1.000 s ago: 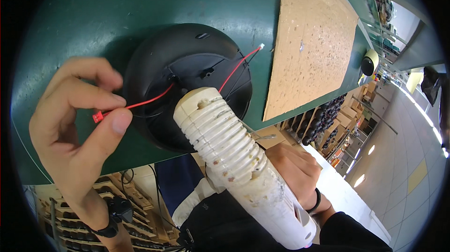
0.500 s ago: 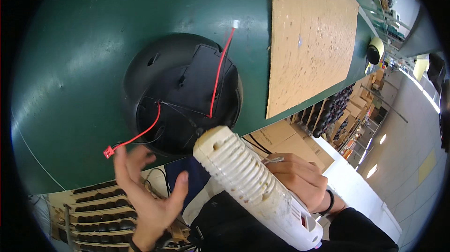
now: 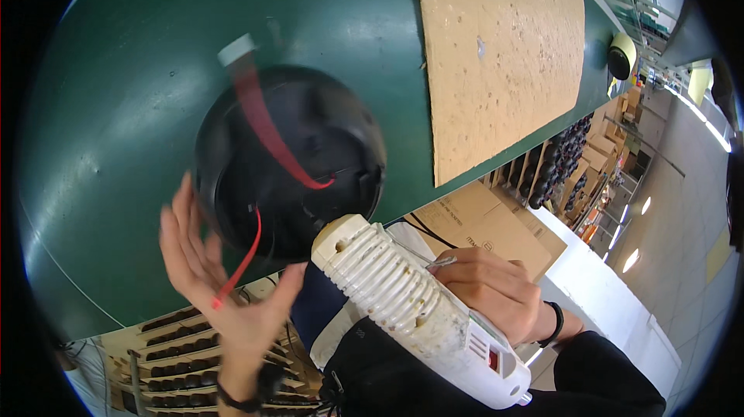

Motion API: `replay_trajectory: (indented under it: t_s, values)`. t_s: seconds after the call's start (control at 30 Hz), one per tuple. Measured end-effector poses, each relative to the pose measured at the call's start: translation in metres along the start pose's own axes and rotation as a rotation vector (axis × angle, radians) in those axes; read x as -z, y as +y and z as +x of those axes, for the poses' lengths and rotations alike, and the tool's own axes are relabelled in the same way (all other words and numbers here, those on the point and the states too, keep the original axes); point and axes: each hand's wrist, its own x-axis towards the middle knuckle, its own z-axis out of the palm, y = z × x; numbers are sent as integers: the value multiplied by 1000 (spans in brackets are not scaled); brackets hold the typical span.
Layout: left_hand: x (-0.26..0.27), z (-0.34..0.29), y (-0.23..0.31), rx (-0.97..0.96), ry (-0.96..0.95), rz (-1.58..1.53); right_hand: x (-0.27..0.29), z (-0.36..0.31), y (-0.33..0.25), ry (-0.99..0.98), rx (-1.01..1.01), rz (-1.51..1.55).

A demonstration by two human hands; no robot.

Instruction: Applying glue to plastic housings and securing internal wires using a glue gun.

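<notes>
My right hand [image 3: 496, 293] is closed around a worn white glue gun [image 3: 403, 293], whose front end points at the lower edge of a round black plastic housing [image 3: 302, 130]. A thin greyish strand [image 3: 443, 262] shows by the fingers. My left hand [image 3: 225, 277] is spread, thumb and fingers apart, around the housing's lower left rim; whether it touches is unclear. A red wire [image 3: 267, 126] with a white connector [image 3: 236, 49] arcs over the housing, smeared by motion. Another red wire [image 3: 249, 254] runs from the housing to above my left palm, its end blurred.
The housing lies on a green tabletop [image 3: 108, 130]. A brown cardboard sheet [image 3: 504, 60] covers its right side, with a yellow-and-black round object [image 3: 621, 56] beyond. Below the front edge are cardboard boxes [image 3: 465, 223] and racks of dark round parts [image 3: 182, 367].
The housing has turned counterclockwise, and its white-tipped wire has swung left. My left hand has moved left and up beside the rim. The glue gun stays nearly in place.
</notes>
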Motion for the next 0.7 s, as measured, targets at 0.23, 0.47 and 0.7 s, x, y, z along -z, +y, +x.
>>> replay_trajectory:
  t_s: [0.23,0.47,0.7]
  values:
    - [26,-25,4,251,81,-65,5,-6,7,25,-39,68]
    - [52,73,14,-276,-489,-217,12,-5,-2,-64,-49,-24]
    - [12,99,36,-297,-514,-264,6,-4,-7,-46,-35,-87]
